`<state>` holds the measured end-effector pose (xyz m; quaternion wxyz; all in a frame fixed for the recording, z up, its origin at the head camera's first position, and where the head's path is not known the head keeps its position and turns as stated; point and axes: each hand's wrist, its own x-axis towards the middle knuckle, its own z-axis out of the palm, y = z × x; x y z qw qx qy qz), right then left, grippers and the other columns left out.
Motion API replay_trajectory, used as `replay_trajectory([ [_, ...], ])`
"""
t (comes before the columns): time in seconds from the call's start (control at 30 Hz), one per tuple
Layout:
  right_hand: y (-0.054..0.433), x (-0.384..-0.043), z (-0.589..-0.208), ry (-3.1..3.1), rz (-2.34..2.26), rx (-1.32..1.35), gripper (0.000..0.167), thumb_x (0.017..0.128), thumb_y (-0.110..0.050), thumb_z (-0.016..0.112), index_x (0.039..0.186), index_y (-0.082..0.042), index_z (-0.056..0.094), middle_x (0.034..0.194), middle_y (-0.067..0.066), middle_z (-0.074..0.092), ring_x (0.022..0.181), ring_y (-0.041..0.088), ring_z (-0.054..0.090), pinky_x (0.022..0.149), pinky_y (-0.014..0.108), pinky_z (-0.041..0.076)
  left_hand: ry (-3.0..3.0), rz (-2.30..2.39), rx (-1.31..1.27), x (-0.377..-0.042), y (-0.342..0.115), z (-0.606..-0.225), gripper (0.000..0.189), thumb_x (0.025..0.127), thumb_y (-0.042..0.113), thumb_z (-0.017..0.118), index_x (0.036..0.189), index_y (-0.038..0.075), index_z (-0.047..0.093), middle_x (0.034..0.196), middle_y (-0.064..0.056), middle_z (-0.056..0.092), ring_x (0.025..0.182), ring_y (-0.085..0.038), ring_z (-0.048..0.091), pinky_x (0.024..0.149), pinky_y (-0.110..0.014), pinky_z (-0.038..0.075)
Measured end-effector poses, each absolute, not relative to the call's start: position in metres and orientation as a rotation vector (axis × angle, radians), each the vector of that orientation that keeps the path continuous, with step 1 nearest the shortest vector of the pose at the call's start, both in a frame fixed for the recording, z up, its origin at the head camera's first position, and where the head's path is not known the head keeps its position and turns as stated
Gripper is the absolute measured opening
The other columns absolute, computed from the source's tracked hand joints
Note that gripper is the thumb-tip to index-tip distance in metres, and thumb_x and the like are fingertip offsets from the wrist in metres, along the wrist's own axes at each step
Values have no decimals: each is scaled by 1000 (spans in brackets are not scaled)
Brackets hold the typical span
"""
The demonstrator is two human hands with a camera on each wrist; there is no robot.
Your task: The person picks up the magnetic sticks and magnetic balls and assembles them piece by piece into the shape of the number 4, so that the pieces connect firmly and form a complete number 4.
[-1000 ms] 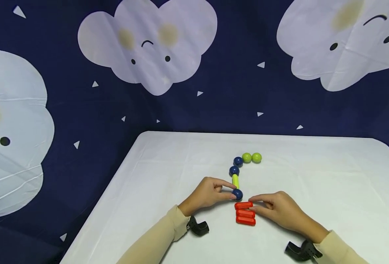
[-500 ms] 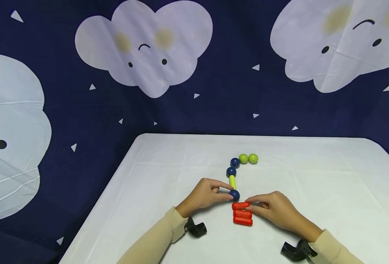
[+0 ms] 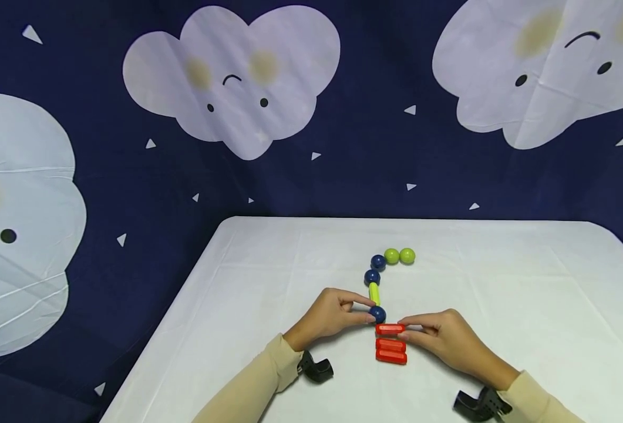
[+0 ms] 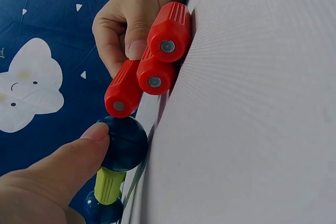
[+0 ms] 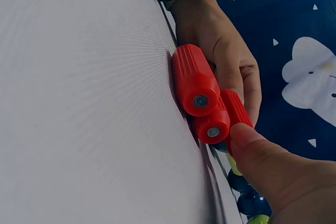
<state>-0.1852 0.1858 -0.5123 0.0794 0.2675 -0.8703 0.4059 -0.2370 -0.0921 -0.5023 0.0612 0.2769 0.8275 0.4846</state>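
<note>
My left hand pinches a dark blue ball between thumb and index finger. This ball sits at the near end of a yellow-green magnetic rod. With thumb and index finger, my right hand grips the right end of a red magnetic rod, which lies crosswise just below the ball. In the left wrist view, the rod's side is right at the ball. Two more red rods, one middle and one nearest, lie side by side below it; round metal ends show on them.
Beyond the yellow-green rod, two dark blue balls continue the line, which bends right to two green balls. All lie on a white-covered table. Behind it hangs a navy cloth printed with clouds.
The red rod in my right hand has gone from slanted to nearly level and moved away from the other two, closer to the blue ball. My left hand stays at the ball.
</note>
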Motion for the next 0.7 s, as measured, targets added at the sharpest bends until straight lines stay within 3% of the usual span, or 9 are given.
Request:
replay_trajectory([
  [0.7,192,-183,-510,-2582,1198,690,16,86,-29,85,101,-28,81,54,-25,33,48,-6,29,42,20,27,2511,1447,840,-237,-92,-500,28,84,33,86,109,21,81,53,9,31,48,-3,28,48,-20,24],
])
